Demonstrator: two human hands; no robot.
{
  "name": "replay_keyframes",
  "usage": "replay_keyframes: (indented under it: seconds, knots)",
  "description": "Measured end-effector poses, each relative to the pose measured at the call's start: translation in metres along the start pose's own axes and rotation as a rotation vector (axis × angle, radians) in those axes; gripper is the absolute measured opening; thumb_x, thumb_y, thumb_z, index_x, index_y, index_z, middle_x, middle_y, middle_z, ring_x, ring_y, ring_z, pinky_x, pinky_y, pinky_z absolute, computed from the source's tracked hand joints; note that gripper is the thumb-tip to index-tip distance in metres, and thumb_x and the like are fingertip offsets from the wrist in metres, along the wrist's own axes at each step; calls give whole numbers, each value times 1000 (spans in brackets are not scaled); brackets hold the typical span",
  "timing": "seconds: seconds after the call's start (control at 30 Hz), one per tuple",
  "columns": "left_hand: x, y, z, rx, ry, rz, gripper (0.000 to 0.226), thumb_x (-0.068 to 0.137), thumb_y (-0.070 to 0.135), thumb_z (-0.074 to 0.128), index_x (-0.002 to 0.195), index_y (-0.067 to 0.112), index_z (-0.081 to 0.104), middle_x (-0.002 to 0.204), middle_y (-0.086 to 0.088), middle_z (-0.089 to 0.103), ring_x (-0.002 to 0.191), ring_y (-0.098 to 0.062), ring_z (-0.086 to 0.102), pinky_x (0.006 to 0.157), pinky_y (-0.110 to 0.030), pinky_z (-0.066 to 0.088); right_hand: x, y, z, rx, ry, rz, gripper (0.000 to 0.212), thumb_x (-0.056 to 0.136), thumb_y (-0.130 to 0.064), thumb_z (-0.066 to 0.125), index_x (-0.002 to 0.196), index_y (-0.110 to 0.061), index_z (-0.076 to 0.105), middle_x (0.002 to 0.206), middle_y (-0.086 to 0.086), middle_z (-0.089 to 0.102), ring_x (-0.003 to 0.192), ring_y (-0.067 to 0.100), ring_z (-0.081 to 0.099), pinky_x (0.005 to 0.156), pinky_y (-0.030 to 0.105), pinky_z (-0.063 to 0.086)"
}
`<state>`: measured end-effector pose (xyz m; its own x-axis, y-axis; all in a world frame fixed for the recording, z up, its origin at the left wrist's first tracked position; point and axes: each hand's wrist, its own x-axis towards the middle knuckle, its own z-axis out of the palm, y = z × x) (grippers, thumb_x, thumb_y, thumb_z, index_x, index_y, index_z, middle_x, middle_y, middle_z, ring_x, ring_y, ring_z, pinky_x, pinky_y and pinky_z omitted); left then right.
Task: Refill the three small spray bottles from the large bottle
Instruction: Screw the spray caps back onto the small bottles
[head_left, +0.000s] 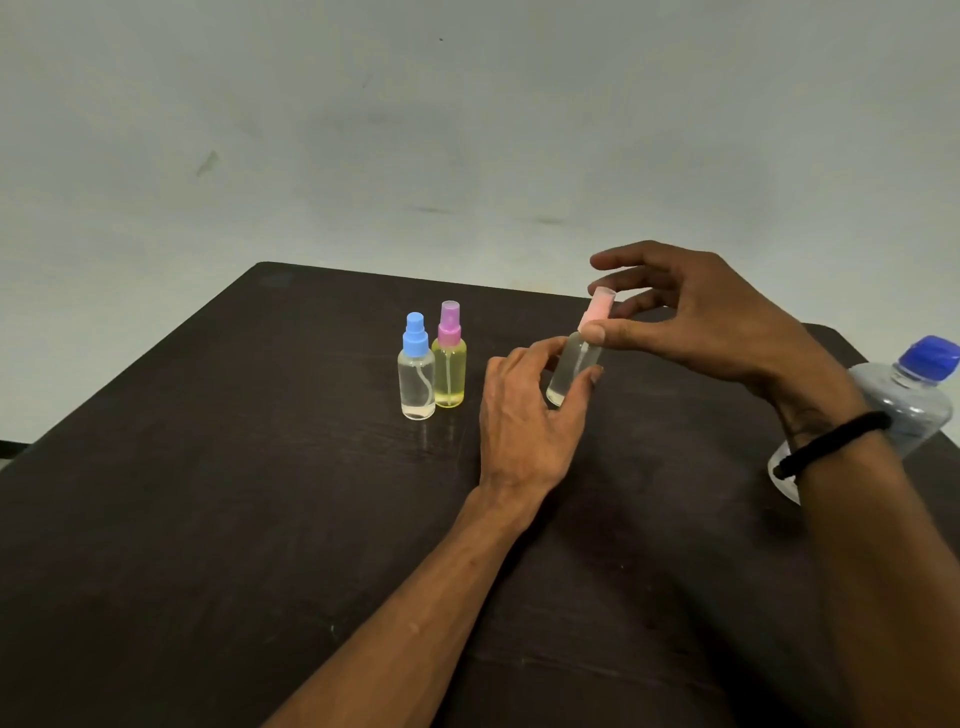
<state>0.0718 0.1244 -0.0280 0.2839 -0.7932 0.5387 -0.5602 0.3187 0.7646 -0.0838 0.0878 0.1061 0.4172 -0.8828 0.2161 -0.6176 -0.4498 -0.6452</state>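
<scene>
The left hand (524, 405) grips the clear body of a small spray bottle with a pink cap (576, 358), thumb on the near side and fingers curled round the far side. The bottle is tilted, top leaning away to the right, its base just above or at the table surface; contact cannot be confirmed. The right hand (691, 322) pinches the pink cap at the bottle's neck between thumb and a finger, while the remaining fingers are spread and extended above the cap. A black band (831, 441) circles the right wrist.

To the left of the held bottle, near but apart from the left hand, two more small spray bottles stand upright on the dark table (208, 519). The blue-capped spray bottle (417, 369) has a clear body with a little liquid at the bottom. The purple-capped spray bottle (450, 358) has a yellow-tinted body and stands just behind and to the right of the blue-capped one, touching or nearly touching it.

The large bottle (904, 400), clear with a blue cap still on, stands at the right edge of the table, partly hidden behind the right forearm. Its liquid level cannot be judged.

A pale grey wall (467, 130) rises beyond the table's far edge.
</scene>
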Motion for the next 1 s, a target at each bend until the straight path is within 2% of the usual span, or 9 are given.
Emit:
replay_keyframes:
  seconds: [0.13, 0.23, 0.3, 0.4, 0.47, 0.53, 0.63, 0.77, 1.0]
  knots:
    - [-1, 1, 1, -13, 0, 5, 45, 93, 44, 77, 131, 21, 68, 114, 7, 70, 99, -8, 56, 78, -9, 35, -2, 2, -3, 64, -69, -52, 56, 88, -13, 85, 139, -28, 64, 117, -9, 79, 110, 4, 74, 101, 30, 57]
    - [-1, 0, 1, -15, -12, 8, 46, 93, 44, 77, 132, 21, 67, 115, 6, 70, 100, -8, 55, 78, -9, 35, 0, 4, 0, 39, -53, -71, 44, 89, -9, 84, 129, -23, 71, 108, -7, 81, 107, 4, 74, 97, 25, 58]
    - [-1, 0, 1, -5, -16, 10, 46, 93, 45, 77, 132, 22, 68, 115, 7, 70, 100, -7, 54, 78, -9, 35, 2, 5, 2, 3, -20, -62, 38, 87, -15, 87, 122, -23, 75, 106, -4, 80, 100, 5, 74, 93, 23, 60]
    - [-1, 0, 1, -1, -19, 15, 45, 93, 46, 76, 129, 21, 68, 112, 7, 69, 100, -7, 54, 78, -9, 35, 5, 8, 9, -72, 58, -15, 31, 81, -41, 88, 105, -24, 79, 97, -5, 79, 88, 10, 74, 79, 24, 60]
    - [-1, 0, 1, -7, -12, 14, 42, 93, 46, 76, 126, 22, 69, 107, 9, 68, 96, -5, 52, 76, -9, 35, 7, 8, 16, -119, 79, 15, 44, 74, -61, 84, 100, -26, 78, 93, -8, 77, 84, 9, 72, 74, 27, 55]
    - [-1, 0, 0, -10, 7, 6, 41, 93, 46, 76, 125, 22, 70, 102, 11, 66, 94, -4, 50, 74, -9, 36, 6, 6, 16, -116, 65, 55, 61, 68, -70, 82, 114, -30, 75, 102, -12, 75, 89, 7, 71, 78, 26, 52]
    - [-1, 1, 0, -20, 10, -2, 41, 93, 47, 75, 126, 23, 69, 105, 12, 68, 95, -3, 51, 75, -8, 35, 2, 4, 6, 56, 9, 70, 66, 74, -53, 88, 135, -37, 67, 121, -11, 74, 103, 7, 74, 94, 35, 59]
    - [-1, 2, -1, -41, 18, 3, 40, 94, 45, 75, 127, 24, 69, 107, 12, 69, 94, -4, 52, 75, -6, 34, -1, 9, 1, 226, -8, 33, 47, 92, -9, 81, 134, -28, 70, 117, -2, 79, 112, 8, 74, 99, 40, 62]
    - [-1, 2, -1, -40, 2, 7, 40, 93, 45, 76, 127, 24, 69, 108, 13, 68, 95, -4, 52, 76, -5, 35, 2, 13, 4, 247, 29, 35, 36, 87, -7, 86, 119, -22, 78, 108, 3, 81, 105, 15, 77, 90, 29, 64]
